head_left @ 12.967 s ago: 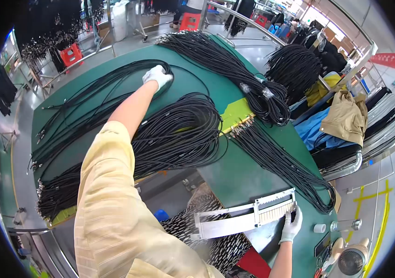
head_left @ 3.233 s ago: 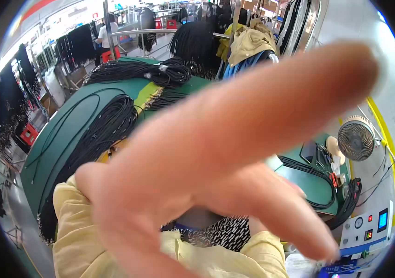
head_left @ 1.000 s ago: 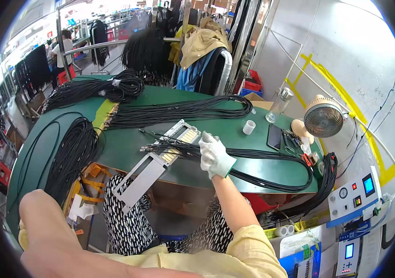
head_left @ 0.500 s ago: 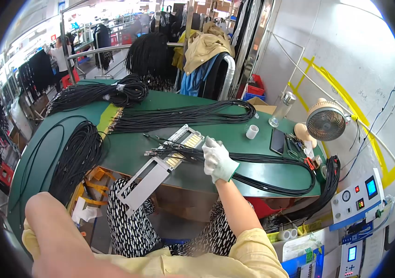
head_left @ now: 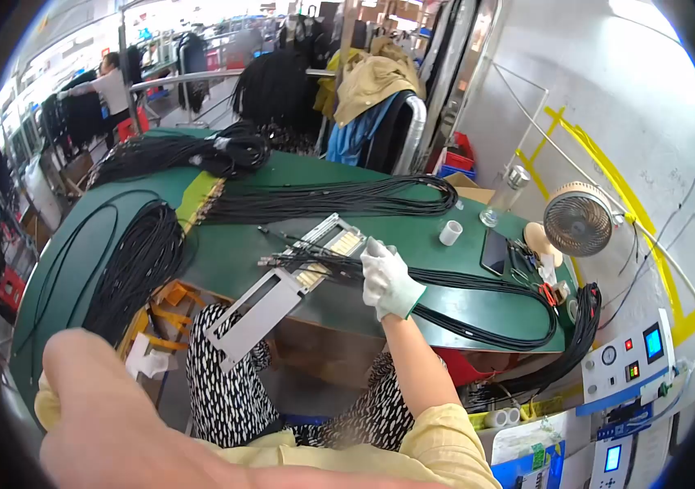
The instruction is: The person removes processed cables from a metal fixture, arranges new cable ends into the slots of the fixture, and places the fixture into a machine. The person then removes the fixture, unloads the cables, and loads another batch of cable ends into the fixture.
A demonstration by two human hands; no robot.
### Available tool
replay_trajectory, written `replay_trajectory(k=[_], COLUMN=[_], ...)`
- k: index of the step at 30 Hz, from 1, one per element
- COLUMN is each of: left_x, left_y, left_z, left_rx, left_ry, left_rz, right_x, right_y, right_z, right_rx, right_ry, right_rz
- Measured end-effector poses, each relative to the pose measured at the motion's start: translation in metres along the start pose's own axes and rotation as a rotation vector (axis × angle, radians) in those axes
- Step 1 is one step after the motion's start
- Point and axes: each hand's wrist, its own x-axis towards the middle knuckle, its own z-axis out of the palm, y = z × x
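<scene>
My right hand (head_left: 390, 281), in a white glove, is closed on a bundle of black cables (head_left: 482, 279) near the front of the green table. The cables loop out to the right of it. To its left their metal-tipped ends lie across a silver metal frame (head_left: 259, 316) with a row of pale slots, which sticks out over the table's front edge. My left hand is out of view; only its bare forearm, bent at the elbow, shows large and close at the lower left.
More black cable bundles (head_left: 139, 261) lie on the green table (head_left: 225, 265) at left and back. At right are a white roll (head_left: 450, 233), glass bottle (head_left: 506, 196), phone (head_left: 494, 251), tools and fan (head_left: 577, 218). A control box (head_left: 629, 359) stands lower right. A person (head_left: 108, 90) is far back left.
My left hand, gloved on cables at first, then apparently bare and close to the camera, has left the view. My right hand has moved from the metal frame's end to the cable bundle.
</scene>
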Motion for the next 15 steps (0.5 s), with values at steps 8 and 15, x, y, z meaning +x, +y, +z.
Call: replay_trajectory(k=[8, 15], left_x=[-0.002, 0.002], left_y=[-0.006, -0.002], left_z=[0.000, -0.001], left_rx=[-0.051, -0.069], left_ry=[0.025, 0.023], left_rz=[-0.028, -0.078], right_x=[-0.007, 0.001], right_y=[0.002, -0.001], right_z=[0.036, 0.023], right_rx=[0.156, 0.333], right_ry=[0.128, -0.169], right_rz=[0.292, 0.403])
